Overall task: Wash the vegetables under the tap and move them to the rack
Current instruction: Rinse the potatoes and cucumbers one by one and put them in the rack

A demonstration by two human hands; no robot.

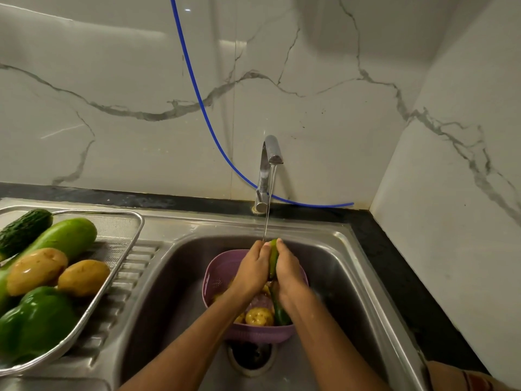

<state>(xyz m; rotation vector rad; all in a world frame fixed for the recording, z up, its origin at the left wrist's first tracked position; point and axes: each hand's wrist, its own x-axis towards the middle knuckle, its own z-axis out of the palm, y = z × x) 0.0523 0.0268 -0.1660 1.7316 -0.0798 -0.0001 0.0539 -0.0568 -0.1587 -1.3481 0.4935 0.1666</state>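
Both hands, the left hand (pixel 251 268) and the right hand (pixel 288 270), grip one long green vegetable (pixel 273 259) between them under the tap (pixel 271 153) water, above the purple basket (pixel 222 270) in the sink (pixel 346 266).

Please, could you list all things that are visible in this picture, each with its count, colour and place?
tap: one, chrome, behind the sink, water running
hose: one, blue, along the wall behind the tap
sink: one, steel, centre
colander: one, purple, in the sink, under the hands
potatoes in colander: at least one, yellow; others are partly hidden
rack: one, metal, on the drainboard at left
potatoes on rack: two, yellow-brown
bell pepper: one, green, front of rack
gourd: one, pale green, long, on rack
cucumber: one, dark green, back of rack
green vegetable: one, held between both hands under the stream
left hand: holds the vegetable
right hand: holds the vegetable
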